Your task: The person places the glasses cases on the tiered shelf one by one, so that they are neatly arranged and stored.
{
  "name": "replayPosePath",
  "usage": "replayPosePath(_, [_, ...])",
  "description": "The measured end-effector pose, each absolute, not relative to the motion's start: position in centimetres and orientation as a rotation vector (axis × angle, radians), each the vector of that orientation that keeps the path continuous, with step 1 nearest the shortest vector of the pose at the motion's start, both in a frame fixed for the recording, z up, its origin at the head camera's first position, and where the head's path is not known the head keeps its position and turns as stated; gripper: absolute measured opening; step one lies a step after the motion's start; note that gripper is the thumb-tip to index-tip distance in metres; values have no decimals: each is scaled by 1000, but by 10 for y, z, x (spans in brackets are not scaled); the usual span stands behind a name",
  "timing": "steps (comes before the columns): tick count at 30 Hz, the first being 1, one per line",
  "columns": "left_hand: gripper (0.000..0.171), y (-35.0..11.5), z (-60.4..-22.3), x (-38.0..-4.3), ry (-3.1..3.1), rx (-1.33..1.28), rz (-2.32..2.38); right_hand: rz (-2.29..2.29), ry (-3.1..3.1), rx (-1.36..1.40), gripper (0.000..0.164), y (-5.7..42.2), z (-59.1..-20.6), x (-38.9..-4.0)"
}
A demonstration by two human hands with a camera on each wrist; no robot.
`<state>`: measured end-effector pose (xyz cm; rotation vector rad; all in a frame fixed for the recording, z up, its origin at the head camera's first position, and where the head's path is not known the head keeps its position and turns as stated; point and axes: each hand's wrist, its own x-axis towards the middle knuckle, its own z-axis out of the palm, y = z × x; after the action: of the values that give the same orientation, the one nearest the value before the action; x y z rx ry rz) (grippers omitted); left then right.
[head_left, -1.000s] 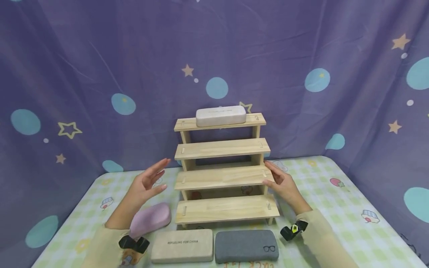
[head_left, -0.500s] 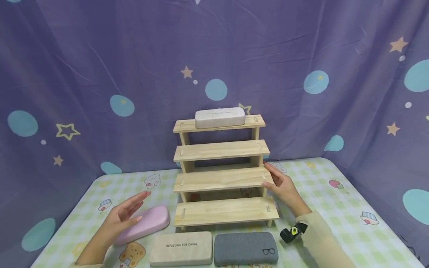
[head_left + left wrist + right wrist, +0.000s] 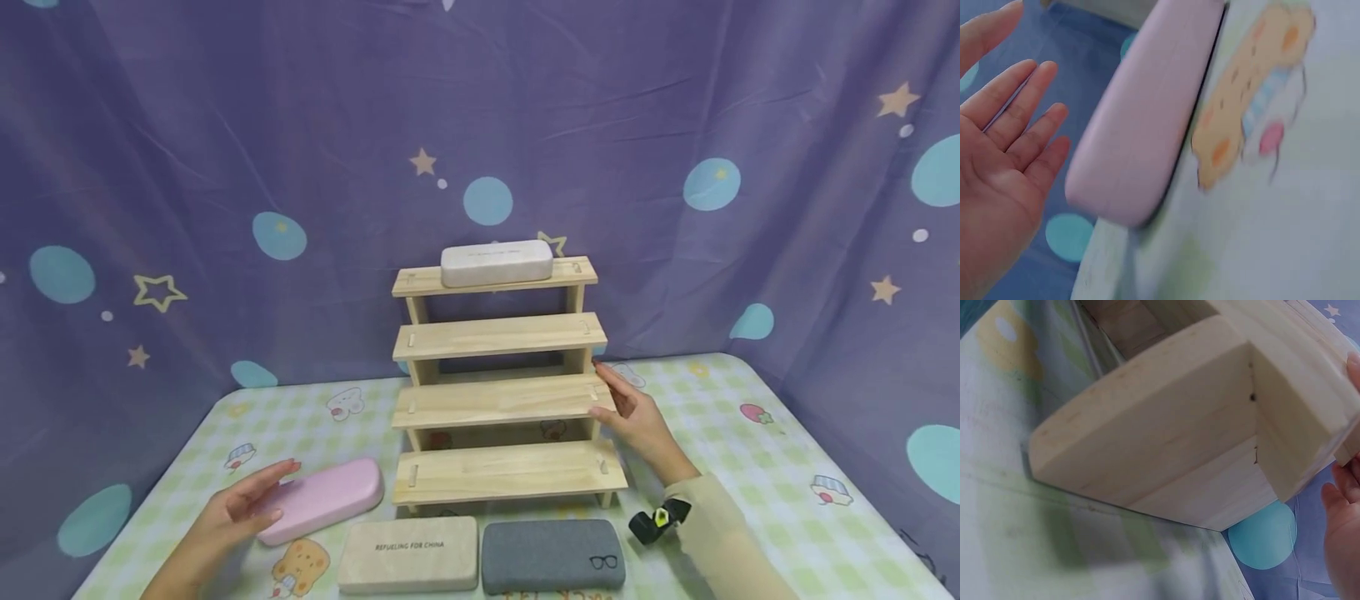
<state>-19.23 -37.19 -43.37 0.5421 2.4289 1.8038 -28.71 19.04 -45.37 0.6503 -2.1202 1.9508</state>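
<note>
In the head view, a pink glasses case lies slantwise on the cloth left of a tiered wooden stand. My left hand is at the case's near left end, thumb and fingers spread apart around it. The left wrist view shows the straight fingers beside the pink case, with a gap between them. My right hand holds the stand's right side at the second tier from the bottom, thumb on the shelf's edge. Only part of that hand shows in the right wrist view.
A whitish glasses case rests on the stand's top tier. In front of the stand lie a beige case with lettering and a grey case with a glasses print. A purple curtain hangs behind the checked tablecloth.
My left hand has come down and toward the near left, from beside the stand to the pink case's near end. The right hand keeps its place on the stand.
</note>
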Motion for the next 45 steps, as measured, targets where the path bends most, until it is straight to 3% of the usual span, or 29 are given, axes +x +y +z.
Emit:
replayPosePath(12, [56,-391,-450,-193,2470,317,1781,1981,-2076,675,67,189,-452,-287])
replayPosePath(28, [79,-384,-462,-199,2429,214,1698,1981,-2077,660,67,189,-452,-286])
replayPosePath(45, [89,-380,-475,-201,2720,195,1492,1976,-2078,661,67,189,-453,-287])
